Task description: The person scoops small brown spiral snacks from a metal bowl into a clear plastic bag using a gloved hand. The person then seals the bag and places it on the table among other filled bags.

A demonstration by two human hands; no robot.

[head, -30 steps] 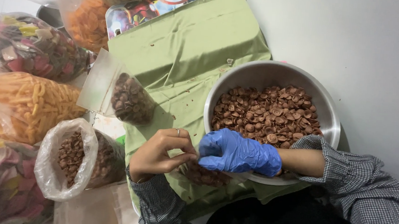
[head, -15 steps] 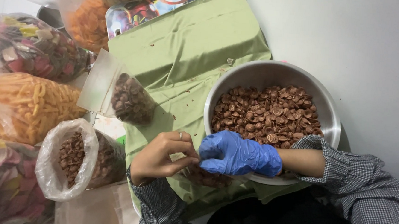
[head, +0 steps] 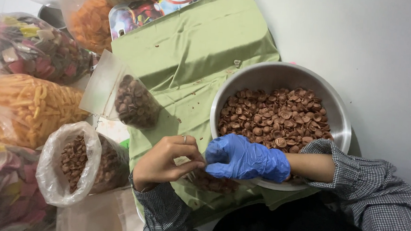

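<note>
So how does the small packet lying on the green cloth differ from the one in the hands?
The packet on the green cloth lies free, untouched; the held packet is pinched at its mouth by the left hand and gloved right hand. The first shows whole; the second is partly hidden under the steel bowl. Both are clear plastic holding brown spiral snacks.

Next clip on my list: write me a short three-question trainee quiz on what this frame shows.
1. True or false: the right hand wears a blue glove.
2. What fills the metal bowl? A) orange sticks B) brown spiral snacks C) water
3. Fill in: the bare left hand meets the right hand over a small clear ____, already partly filled.

Key: 1 true; 2 B; 3 bag, held against the green cloth.
</note>
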